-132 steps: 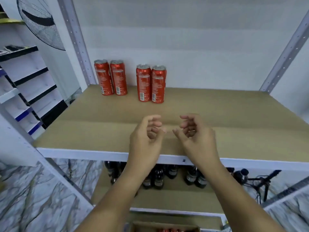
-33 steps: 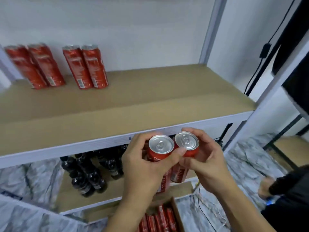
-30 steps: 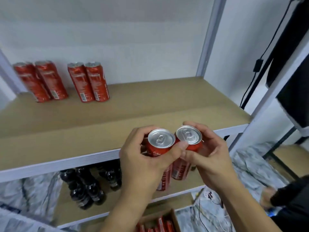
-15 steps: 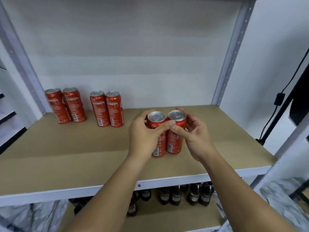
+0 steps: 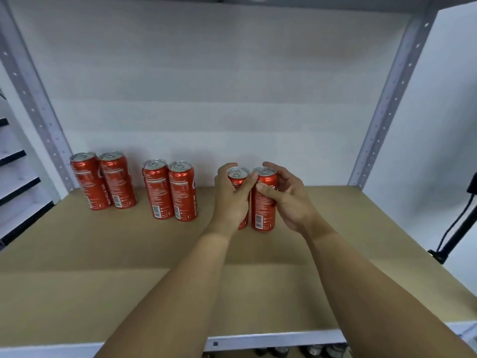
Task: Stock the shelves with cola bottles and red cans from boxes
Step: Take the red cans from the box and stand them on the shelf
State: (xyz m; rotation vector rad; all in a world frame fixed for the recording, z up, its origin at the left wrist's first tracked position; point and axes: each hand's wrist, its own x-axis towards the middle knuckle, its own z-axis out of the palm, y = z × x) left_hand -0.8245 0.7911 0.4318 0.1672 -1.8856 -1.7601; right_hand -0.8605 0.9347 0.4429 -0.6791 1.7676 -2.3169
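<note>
Two tall red cans stand side by side at the back middle of the brown shelf board (image 5: 103, 259). My left hand (image 5: 231, 200) grips the left can (image 5: 237, 177), covering most of it. My right hand (image 5: 286, 200) grips the right can (image 5: 263, 205) from its right side. Both cans are upright, their bases at the board. Further left along the back stand two more pairs of red cans (image 5: 169, 192) (image 5: 103, 180).
Grey perforated uprights (image 5: 387, 99) (image 5: 33, 99) frame the shelf against a white wall. Dark bottle caps (image 5: 296, 351) show under the shelf's white front edge. A black stand with cable (image 5: 454, 228) is at the right. Another white rack (image 5: 15, 182) is at the far left.
Empty at first, my hands brought two red cans up from below, carried them over the shelf and moved them toward the back, right of the standing pairs.
</note>
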